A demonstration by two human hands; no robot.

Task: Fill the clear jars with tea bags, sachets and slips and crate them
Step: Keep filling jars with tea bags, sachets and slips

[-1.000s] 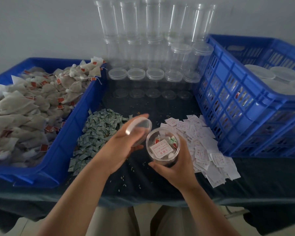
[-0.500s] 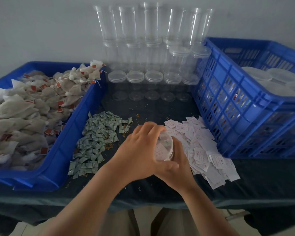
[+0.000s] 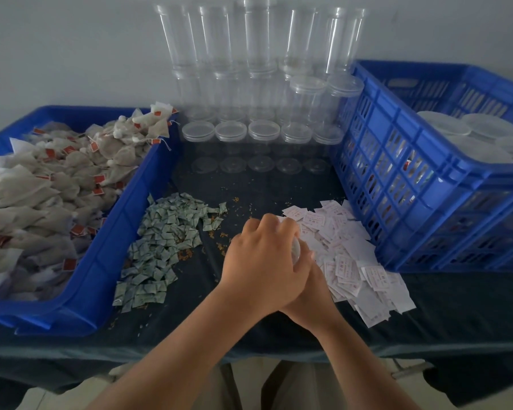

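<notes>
Here, left hand (image 3: 261, 261) clasped over jar (image 3: 296, 250), right hand (image 3: 316, 295) gripping it, slips (image 3: 348, 261) alongside, crate (image 3: 376, 119) near.

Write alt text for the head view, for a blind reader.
Two hands hold a clear jar: the left hand covers its top, the right hand grips it from below. Nearby lie tea bags in a blue tray, green sachets, white slips and a blue crate.

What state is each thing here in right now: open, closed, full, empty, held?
Jar in hand: held by both hands, top hidden.
Left hand: grips the jar's top.
Right hand: holds the jar from below, fingers hidden.
Front row jars: lidded, empty.
Tall stacks: open-topped, empty.
Blue tray: heaped with tea bags.
Blue crate: holds lidded jars.
</notes>
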